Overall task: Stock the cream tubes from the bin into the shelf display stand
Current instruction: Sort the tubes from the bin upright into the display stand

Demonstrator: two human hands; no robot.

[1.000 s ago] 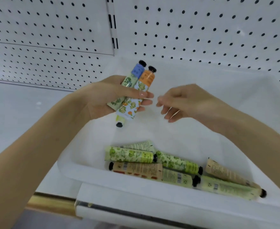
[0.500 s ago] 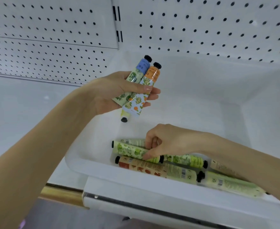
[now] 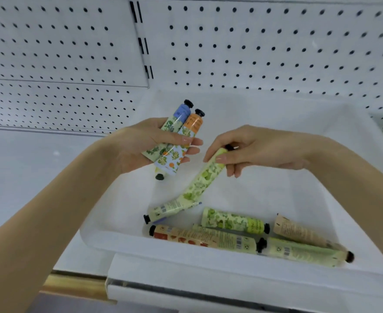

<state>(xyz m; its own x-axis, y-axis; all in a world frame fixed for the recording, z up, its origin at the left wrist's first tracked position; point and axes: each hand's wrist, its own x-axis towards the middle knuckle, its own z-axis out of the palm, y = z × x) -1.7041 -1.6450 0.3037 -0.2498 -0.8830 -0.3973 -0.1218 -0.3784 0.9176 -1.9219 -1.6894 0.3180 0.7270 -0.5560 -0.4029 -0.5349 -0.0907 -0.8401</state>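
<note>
Right hand [image 3: 260, 150] up out of bin [image 3: 122, 242], now pinching green tube [image 3: 205, 177] by cap end, near left hand [image 3: 145, 145].

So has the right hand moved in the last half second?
Yes. The right hand rose from the tubes on the floor of the bin, lifting a green tube by its cap end, up level with the left hand.
</note>
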